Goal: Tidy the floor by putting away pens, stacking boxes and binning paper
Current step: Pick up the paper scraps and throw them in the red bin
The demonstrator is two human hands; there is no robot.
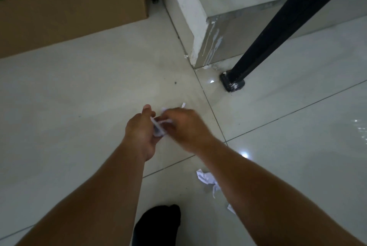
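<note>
Hands meet above the floor (79,96), left hand (142,135) and right hand (185,126) seemingly pinching blurred white paper (158,129).

Two hands in view, left hand (141,134) and right hand (186,126), both bare. Left forearm (95,196) and right forearm (268,192) are bare too, uncovered right down to the bottom frame edge. The right hand is smeared by motion blur and its fingers are hard to make out. The left thumb (147,107) shows a short pale nail. One foot (158,224) is covered in plain black fabric with a rounded toe end and soft creases. It looks like a sock, could be a soft shoe, cannot tell. Dim light, fine detail is lost.
</note>
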